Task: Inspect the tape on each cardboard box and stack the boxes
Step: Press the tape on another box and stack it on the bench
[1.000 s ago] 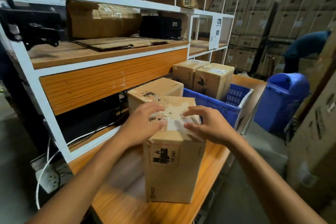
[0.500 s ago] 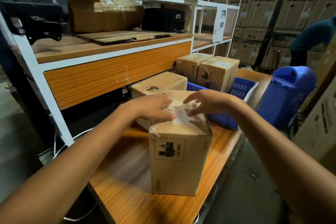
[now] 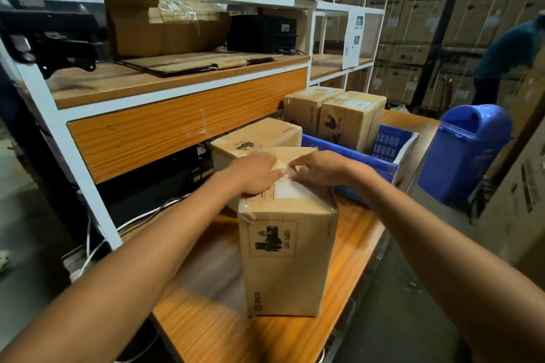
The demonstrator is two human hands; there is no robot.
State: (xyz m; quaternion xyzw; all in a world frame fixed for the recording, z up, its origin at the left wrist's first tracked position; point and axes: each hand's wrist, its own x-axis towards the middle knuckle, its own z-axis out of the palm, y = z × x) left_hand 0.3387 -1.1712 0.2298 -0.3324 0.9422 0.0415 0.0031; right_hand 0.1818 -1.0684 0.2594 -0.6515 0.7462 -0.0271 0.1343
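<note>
An upright cardboard box (image 3: 289, 256) with a printed hazard label stands on the wooden table (image 3: 224, 333) right in front of me. My left hand (image 3: 256, 174) and my right hand (image 3: 320, 168) lie side by side on its taped top, fingertips pressing the tape seam near the far edge. A second cardboard box (image 3: 259, 138) sits directly behind it, touching it. Two more boxes (image 3: 306, 110) (image 3: 351, 119) stand farther back by the blue crate (image 3: 356, 158).
A white-framed shelf unit (image 3: 182, 115) with flat cardboard and a black device runs along the left. A blue bin (image 3: 466, 153) stands on the floor to the right. Tall stacked cartons fill the back, where a person (image 3: 513, 50) bends over.
Both hands slid along the box top toward its far edge and came closer together. The box has stayed in place.
</note>
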